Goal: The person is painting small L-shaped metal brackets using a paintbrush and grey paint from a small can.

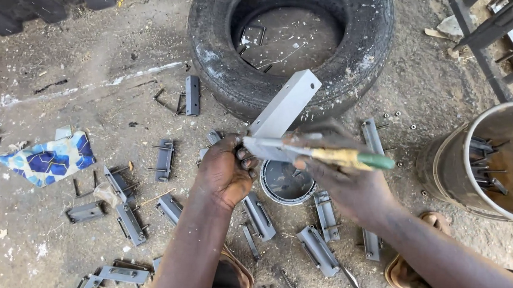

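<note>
My left hand (225,172) grips the near end of a grey metal bracket (286,104) that angles up toward the tyre. My right hand (350,183) holds a paintbrush (352,158) with a yellowish shaft and green handle end, its bristles lying against the bracket near my left fingers. Directly below both hands stands a small round tin of grey paint (287,182) on the ground.
An old car tyre (291,38) lies ahead with metal bits inside. Several grey-painted brackets (318,250) lie scattered on the dirt floor. A large drum (496,161) holding parts stands at right. A blue patterned cloth (51,160) lies left. A metal frame (504,41) fills the top right.
</note>
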